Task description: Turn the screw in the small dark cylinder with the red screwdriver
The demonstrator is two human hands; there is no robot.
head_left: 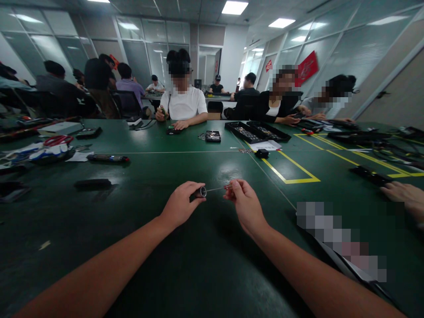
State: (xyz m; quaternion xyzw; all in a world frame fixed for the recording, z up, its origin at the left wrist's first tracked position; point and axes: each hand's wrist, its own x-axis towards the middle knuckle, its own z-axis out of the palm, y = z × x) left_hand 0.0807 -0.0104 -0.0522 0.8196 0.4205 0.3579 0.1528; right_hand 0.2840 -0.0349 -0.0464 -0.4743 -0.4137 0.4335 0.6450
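Observation:
Held between the thumb and fingers of my left hand [181,204] is a small dark cylinder [200,192] with a bright round rim facing right. A thin light strand or rod [215,190] runs from the cylinder's end to my right hand [247,203]. My right fingers are pinched on a small reddish and metallic piece [227,187], whose shape is too small to make out. Both hands are above the green table [185,282], a short distance apart.
On the left lie a black and red tool [108,158], a dark case [93,183] and red-handled scissors [58,140]. Farther back are a small black box [261,153] and parts trays [245,132]. Another person's hand [406,196] is at right.

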